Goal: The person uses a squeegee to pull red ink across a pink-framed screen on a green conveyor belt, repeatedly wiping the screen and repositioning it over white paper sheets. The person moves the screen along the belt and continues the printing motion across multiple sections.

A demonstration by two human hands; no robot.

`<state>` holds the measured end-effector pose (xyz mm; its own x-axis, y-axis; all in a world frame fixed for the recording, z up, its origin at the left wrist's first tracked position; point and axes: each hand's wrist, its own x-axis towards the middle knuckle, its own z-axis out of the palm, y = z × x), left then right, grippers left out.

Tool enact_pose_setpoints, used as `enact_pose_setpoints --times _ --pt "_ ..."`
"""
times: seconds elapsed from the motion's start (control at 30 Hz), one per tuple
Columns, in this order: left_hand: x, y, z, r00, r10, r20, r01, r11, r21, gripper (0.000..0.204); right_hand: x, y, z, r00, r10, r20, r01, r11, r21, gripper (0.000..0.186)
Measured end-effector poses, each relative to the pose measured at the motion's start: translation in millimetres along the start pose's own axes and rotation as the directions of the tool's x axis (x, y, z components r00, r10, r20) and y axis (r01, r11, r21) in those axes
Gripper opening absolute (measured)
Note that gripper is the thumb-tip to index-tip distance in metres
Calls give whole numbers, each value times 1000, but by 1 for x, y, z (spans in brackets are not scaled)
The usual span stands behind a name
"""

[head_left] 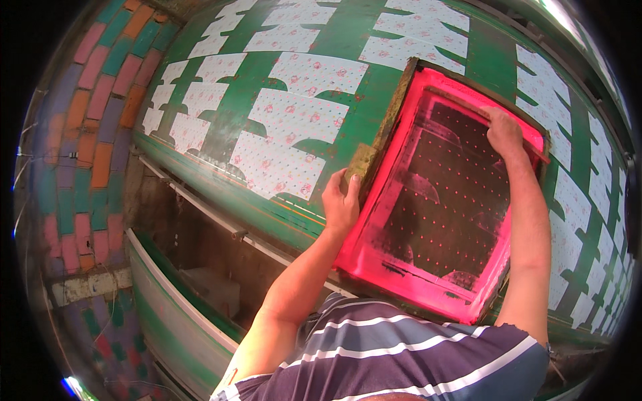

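A silk-screen printing frame (378,230) lies tilted across the green table in front of me, its inner border coated in bright pink ink. Its dark mesh (461,187) shows a pattern of small pink dots and curved outlines. My left hand (341,204) is closed on a worn wooden block (362,162) that sticks out from the frame's left side. Near the far end of the mesh, my right hand (505,134) grips a long squeegee (460,101) that lies across the frame's width. The right fingertips are partly hidden behind the hand.
White fabric pieces (294,117) with small pink flower prints lie in rows on the green printing table (364,110). A metal rail (200,202) runs along its near edge. Below is a green-edged trough (177,301). Coloured brick paving (93,134) lies at the left.
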<state>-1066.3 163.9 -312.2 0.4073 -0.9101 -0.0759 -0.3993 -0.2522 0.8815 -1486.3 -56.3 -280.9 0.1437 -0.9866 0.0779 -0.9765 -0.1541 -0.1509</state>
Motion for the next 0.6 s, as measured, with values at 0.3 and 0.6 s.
enact_pose_setpoints --times 0.3,0.6 --pt "1 -21 6 992 115 -49 -115 993 -3 47 40 22 -1 997 -72 -36 70 997 -43 46" --pt "5 -12 3 993 117 -25 -117 993 20 51 -17 -14 -32 970 -87 228 80 996 39 42"
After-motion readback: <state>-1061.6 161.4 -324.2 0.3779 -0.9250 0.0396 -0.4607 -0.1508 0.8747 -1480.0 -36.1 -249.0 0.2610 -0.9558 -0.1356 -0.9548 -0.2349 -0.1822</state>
